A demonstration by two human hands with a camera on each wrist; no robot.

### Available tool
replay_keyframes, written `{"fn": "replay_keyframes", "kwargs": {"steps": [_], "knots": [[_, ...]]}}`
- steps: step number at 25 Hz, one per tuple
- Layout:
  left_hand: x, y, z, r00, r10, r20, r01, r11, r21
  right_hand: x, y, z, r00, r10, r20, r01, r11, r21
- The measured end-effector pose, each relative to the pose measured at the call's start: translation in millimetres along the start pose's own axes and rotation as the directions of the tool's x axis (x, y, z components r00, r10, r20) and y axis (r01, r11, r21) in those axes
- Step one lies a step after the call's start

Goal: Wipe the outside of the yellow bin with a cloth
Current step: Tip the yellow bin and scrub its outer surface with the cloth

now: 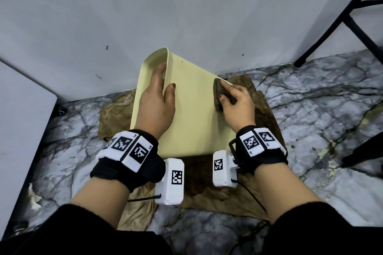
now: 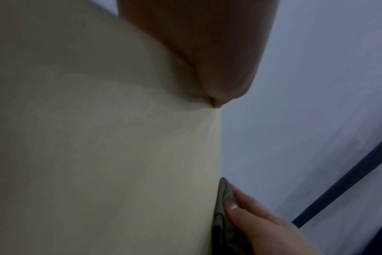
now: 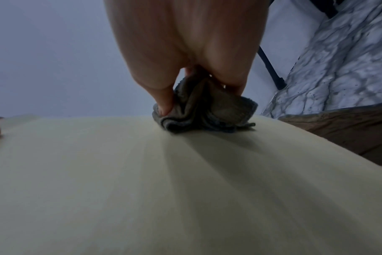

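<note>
From the head view, your left hand (image 1: 156,97) is clamped on the rim of the yellow bin (image 1: 190,109), fingers inside the mouth and thumb on the outside wall. The bin lies tipped on its side on a brown sheet (image 1: 263,114) spread over the marble floor (image 1: 321,97), its mouth toward the far left near the wall (image 1: 186,6). Your right hand (image 1: 238,103) is bunched around the grey cloth (image 1: 220,93), which presses on the upper wall at its far right edge. Keep the left grip firm so the bin does not roll, and draw the cloth in overlapping strokes toward yourself, then turn the bin for the hidden sides.

In the left wrist view, only the thumb lies on the bin wall; the cloth (image 2: 224,203) sits at the edge under the other hand's fingers (image 2: 240,203).

In the right wrist view, the cloth (image 3: 203,110) is folded, pinched and touching the bin (image 3: 164,181).

Count: one bin, one cloth, one sheet, two hands.
</note>
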State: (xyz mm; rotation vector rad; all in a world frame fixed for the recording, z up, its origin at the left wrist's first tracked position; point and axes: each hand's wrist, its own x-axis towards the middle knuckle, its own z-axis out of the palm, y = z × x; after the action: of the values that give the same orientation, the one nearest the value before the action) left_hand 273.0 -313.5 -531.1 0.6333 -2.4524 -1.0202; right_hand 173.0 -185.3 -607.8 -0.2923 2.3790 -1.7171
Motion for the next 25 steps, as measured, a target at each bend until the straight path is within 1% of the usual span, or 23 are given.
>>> {"fn": "replay_keyframes", "kwargs": {"steps": [2, 5, 7, 9, 11, 13, 16, 18, 21, 23, 25], "knots": [[3, 3, -2, 1.0, -0.022, 0.001, 0.022, 0.999, -0.026, -1, 2, 0, 1.0, -0.001, -0.008, 0.001, 1.0, -0.01], [10, 7, -3, 0.995, -0.095, -0.02, 0.093, 0.992, -0.086, -2, 0, 4, 1.0, -0.004, -0.007, 0.004, 1.0, -0.017], [13, 8, -4, 0.988, -0.142, -0.066, 0.134, 0.984, -0.114, -4, -2, 6, 1.0, -0.021, 0.004, 0.021, 1.0, -0.022], [14, 8, -4, 0.976, -0.161, -0.144, 0.148, 0.984, -0.097, -6, -2, 9, 0.999, -0.051, 0.012, 0.051, 0.998, -0.034], [11, 7, -2, 0.963, -0.155, -0.219, 0.137, 0.986, -0.092, -9, -2, 12, 0.998, -0.067, 0.008, 0.067, 0.997, -0.042], [8, 7, 2, 0.955, -0.145, -0.259, 0.119, 0.986, -0.113, -11, -3, 13, 0.997, -0.077, -0.007, 0.077, 0.997, -0.017], [10, 5, 6, 0.955, -0.154, -0.254, 0.115, 0.98, -0.16, -15, -13, 13, 0.995, -0.092, -0.032, 0.092, 0.996, 0.02], [12, 7, 4, 0.955, -0.135, -0.263, 0.094, 0.982, -0.162, -16, -25, 13, 0.99, -0.129, -0.051, 0.131, 0.991, 0.04], [7, 11, 2, 0.961, -0.081, -0.266, 0.048, 0.991, -0.128, -21, -51, 16, 0.968, -0.242, -0.063, 0.245, 0.968, 0.048], [1, 13, 4, 0.97, -0.043, -0.239, 0.017, 0.994, -0.111, -27, -67, 20, 0.944, -0.326, -0.04, 0.328, 0.944, 0.042], [-2, 12, 6, 0.975, -0.037, -0.22, 0.014, 0.994, -0.106, -32, -76, 23, 0.936, -0.353, -0.009, 0.353, 0.934, 0.054]]}}
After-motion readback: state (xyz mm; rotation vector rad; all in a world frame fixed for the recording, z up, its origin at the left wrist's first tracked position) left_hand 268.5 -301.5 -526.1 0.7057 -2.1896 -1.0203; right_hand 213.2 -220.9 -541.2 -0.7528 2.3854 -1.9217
